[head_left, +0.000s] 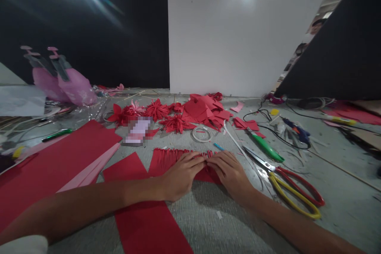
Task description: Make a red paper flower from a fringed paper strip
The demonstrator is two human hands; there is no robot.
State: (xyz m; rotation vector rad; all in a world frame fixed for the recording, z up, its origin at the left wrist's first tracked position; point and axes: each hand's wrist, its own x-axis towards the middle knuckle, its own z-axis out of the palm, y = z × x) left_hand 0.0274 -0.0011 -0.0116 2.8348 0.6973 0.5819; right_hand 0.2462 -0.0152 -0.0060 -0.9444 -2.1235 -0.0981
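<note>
A strip of red paper (166,160), its far edge cut into a fine fringe, lies on the grey surface in front of me. My left hand (181,174) presses on its middle, fingers bent together at the fringe. Close against it, my right hand (230,172) pinches the fringe from the other side, and the fingertips of both hands almost meet. My fingers partly hide the strips between them. Under my left forearm lie plain red paper pieces (151,226). Right of my right hand are scissors (270,166) with red and yellow handles, blades apart.
Beyond the strip are a tape roll (194,135), red paper flowers (156,109) and red scraps (199,107). A green-handled knife (268,149) and a blue glue gun (297,131) with its cord lie right. Large red sheets (59,166) and pink spray bottles (74,85) are left.
</note>
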